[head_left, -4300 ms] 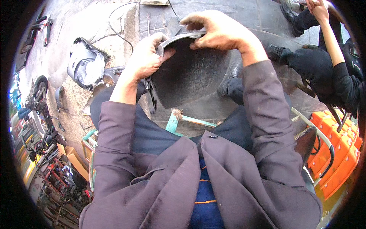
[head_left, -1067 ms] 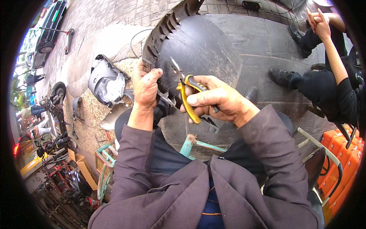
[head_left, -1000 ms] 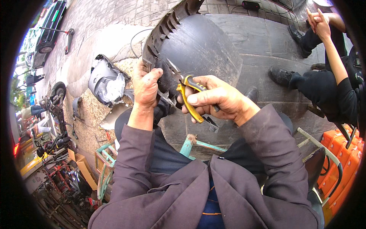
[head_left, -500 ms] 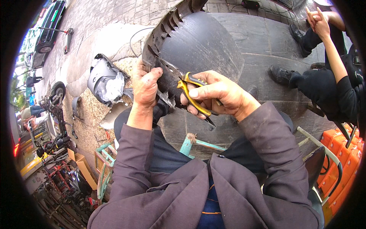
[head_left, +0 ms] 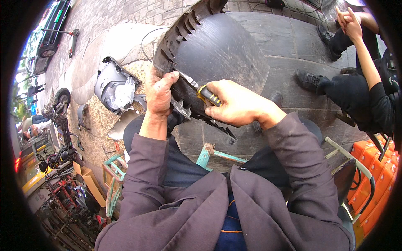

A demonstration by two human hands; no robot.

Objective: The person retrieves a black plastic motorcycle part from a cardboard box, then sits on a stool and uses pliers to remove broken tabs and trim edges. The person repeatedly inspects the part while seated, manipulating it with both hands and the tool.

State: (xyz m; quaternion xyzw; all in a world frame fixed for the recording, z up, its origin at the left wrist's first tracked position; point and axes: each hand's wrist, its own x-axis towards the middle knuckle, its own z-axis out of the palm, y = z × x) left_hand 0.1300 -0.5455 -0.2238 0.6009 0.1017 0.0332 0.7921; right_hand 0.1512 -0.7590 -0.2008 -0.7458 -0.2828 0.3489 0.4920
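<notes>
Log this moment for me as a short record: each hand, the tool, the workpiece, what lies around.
Left hand: grips the edge of a dark ribbed part
Right hand: closed around yellow-and-black pliers
Tool direction: nose points up and left, toward the left hand; exact contact on the part cannot be told
Workpiece shape: curved, with a row of ribs along its upper stretch
Ground at left: grey shell with crumpled film in it
Lower left: cardboard box
Far right: orange pieces; another person's clasped hands

Right hand (head_left: 242, 103) turned back-up over pliers (head_left: 210, 96); yellow lower handle now mostly hidden.
</notes>
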